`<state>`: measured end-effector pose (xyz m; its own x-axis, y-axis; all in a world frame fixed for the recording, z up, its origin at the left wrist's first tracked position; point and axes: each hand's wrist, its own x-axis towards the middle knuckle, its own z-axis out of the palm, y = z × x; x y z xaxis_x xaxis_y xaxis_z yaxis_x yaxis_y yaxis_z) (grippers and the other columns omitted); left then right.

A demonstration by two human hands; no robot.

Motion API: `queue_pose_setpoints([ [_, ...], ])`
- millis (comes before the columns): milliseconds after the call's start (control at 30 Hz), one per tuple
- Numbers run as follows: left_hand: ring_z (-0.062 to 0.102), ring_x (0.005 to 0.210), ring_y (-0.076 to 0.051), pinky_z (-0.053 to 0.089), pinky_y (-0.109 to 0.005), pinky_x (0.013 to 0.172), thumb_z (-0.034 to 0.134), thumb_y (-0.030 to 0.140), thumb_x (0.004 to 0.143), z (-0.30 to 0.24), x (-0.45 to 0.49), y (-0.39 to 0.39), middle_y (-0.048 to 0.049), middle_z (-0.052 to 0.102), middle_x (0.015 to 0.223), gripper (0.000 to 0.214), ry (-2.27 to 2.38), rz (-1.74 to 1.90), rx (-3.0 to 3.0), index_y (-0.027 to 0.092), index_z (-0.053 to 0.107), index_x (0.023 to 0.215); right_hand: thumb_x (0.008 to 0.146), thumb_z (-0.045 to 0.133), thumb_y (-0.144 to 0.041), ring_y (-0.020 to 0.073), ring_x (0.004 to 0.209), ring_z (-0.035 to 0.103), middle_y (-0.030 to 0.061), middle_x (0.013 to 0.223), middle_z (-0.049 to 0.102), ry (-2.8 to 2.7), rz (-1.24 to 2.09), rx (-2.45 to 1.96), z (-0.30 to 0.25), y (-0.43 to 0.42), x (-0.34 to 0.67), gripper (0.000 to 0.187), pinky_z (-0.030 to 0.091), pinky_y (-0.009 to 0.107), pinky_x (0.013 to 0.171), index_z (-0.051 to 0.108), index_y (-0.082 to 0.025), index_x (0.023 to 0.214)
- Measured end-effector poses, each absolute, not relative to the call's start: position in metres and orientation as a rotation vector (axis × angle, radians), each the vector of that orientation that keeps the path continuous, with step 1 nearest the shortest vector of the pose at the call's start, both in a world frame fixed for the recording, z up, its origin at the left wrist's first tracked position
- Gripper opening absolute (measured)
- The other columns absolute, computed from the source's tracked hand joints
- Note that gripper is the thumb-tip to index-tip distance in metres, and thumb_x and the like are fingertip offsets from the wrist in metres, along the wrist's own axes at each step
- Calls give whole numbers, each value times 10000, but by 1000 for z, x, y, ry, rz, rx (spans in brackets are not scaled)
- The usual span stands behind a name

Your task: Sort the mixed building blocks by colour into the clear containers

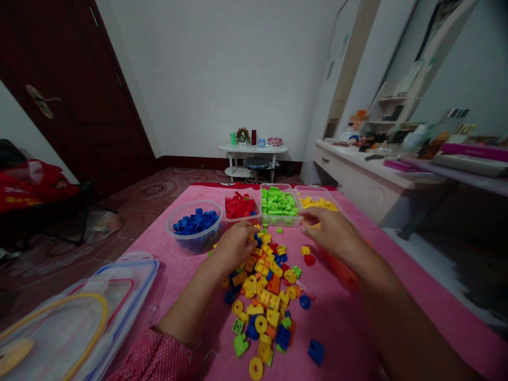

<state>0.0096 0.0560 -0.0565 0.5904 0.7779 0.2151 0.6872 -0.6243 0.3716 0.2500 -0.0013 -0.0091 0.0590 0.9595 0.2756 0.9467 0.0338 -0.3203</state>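
A pile of mixed toy building bricks [268, 299], mostly yellow with some blue, orange, green and red, lies on a pink cloth [337, 328]. At the pile's upper left edge is my left hand [235, 244], its fingers bent together; whatever they grip is hidden. My right hand [331, 228] hovers at the front of the clear box of yellow bricks [317, 202], thumb and fingers curved but apart, with a bit of yellow-orange showing between them. I cannot tell whether that bit lies in the box behind. Beneath my right forearm is a blurred red-orange object [339, 270].
Beyond the pile stand a round tub of blue bricks [195, 225], a box of red bricks [240, 205] and a box of green bricks [279, 203]. Clear lids [119, 301] are stacked at the left. A white dresser [357, 174] stands to the right.
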Motion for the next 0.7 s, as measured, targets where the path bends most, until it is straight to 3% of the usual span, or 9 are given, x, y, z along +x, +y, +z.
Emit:
queue_pose_setpoints([
  [100,514,1214,-271,407,-366,1023,609,305,808,-67,7,58,-141,523,1348,503,1150,420,2594,175,563,1292,758,618,-223,267,1089,600,116,1182,658,-2003,241,-1770,-37,6,214,444,458,381,929,626,-168,1199],
  [233,539,1177,-292,420,-381,1006,692,350,740,-67,4,54,-132,586,1266,527,1093,298,2630,195,606,1237,741,663,-283,298,1293,434,168,1400,485,-2086,392,-1699,-75,11,195,666,344,428,1056,480,-127,1362],
  [433,615,1040,-230,457,-293,899,684,227,708,-54,1,53,-44,686,1102,337,1190,300,2609,251,697,1044,753,635,-214,243,1076,598,63,1172,670,-2130,450,-1735,-76,13,201,403,435,326,899,664,-228,1155],
  [700,654,881,-223,456,-268,721,710,380,680,-49,-2,50,-49,728,955,270,1214,242,2582,231,733,904,765,609,-225,192,865,638,35,942,725,-2216,302,-1917,-56,5,205,189,380,253,659,721,-235,917],
])
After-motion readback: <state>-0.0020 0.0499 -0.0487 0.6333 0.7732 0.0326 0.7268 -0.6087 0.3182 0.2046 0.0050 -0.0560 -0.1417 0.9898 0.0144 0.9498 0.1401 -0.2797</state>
